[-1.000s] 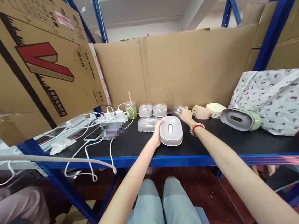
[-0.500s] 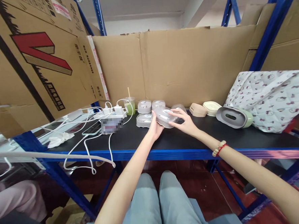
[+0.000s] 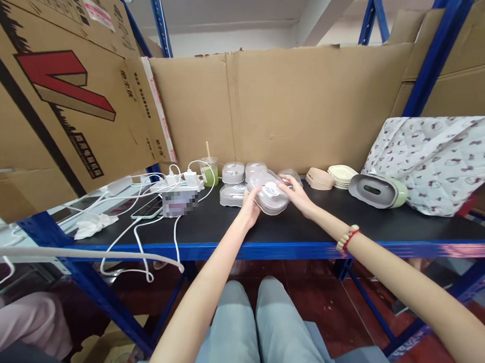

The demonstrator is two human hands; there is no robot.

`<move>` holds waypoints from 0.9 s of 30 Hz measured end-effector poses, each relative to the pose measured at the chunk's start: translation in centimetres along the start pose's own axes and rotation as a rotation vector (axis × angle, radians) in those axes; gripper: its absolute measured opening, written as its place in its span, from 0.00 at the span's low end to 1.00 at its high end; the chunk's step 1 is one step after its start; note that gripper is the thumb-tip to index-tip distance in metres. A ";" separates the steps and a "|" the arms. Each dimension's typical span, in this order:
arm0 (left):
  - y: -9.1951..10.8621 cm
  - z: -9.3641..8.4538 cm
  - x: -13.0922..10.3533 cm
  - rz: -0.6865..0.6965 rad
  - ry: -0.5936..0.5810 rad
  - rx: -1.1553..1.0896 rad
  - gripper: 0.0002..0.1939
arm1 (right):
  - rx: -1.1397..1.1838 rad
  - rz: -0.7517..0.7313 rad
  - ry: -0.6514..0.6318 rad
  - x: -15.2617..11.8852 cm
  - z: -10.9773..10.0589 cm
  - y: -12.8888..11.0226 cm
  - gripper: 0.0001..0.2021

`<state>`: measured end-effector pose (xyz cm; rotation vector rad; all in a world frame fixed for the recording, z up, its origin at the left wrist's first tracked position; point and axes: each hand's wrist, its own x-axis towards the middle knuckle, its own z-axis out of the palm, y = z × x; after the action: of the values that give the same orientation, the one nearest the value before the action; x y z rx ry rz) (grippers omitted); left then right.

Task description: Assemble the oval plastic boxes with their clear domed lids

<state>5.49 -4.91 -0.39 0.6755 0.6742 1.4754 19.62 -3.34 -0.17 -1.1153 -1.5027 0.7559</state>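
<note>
Above the front of the black shelf, a lidded grey plastic container (image 3: 272, 202) with a clear top is tilted towards me. My left hand (image 3: 251, 209) closes on its left side, thumb on the lid. At its upper right edge, the fingers of my right hand (image 3: 297, 193) press the rim. Just behind stand similar lidded containers: one at the back left (image 3: 232, 173), one at the back middle (image 3: 255, 170) and one in front of them (image 3: 232, 195), partly covered by my left hand. A clear lid (image 3: 290, 177) lies behind my right fingers, partly hidden.
To the right are beige trays (image 3: 319, 178), a stack of cream dishes (image 3: 342, 176), a grey-and-green oval holder (image 3: 377, 191) and a patterned bag (image 3: 438, 164). A green drink cup (image 3: 209, 173), chargers, cables and a phone (image 3: 146, 208) sit left. Cardboard (image 3: 295, 101) walls the back.
The container has tipped and turned so its lid faces me more. My right fingers have shifted from spread over its right side to gripping the upper right edge.
</note>
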 end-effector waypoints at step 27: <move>-0.7 -0.7 0.6 -0.036 -0.061 0.194 0.14 | 0.064 0.442 -0.141 -0.4 1.1 -2.8 0.17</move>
<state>5.44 -4.28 -1.40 0.8498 0.7847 1.3620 17.81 -4.60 1.93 -1.3895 -1.3481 1.1976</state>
